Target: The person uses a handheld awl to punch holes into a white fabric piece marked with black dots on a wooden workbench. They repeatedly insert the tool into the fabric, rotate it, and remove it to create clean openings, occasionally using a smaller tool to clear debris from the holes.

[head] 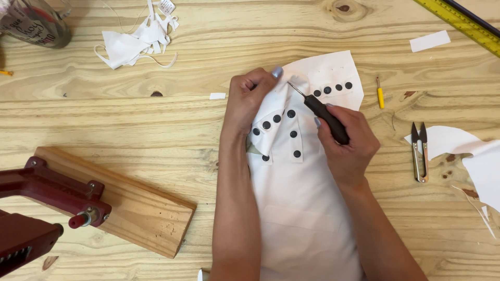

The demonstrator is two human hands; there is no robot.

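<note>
R hand (348,143) grips awl (325,118), tip on fabric (302,208).

Eleven black snaps (290,113) at twelve o'clock on one white garment (304,208); one awl (325,117); one snips (420,152) at three; one ruler (461,22); one press (47,195) at nine; one jar (34,22).

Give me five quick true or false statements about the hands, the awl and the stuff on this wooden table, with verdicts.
1. The right hand holds a black-handled awl. True.
2. The left hand rests flat on bare wood. False: it pinches the white garment.
3. The thread snips lie right of the garment. True.
4. The yellow ruler lies under the garment. False: it sits at the table's top right corner.
5. The garment carries black snaps. True.
</note>
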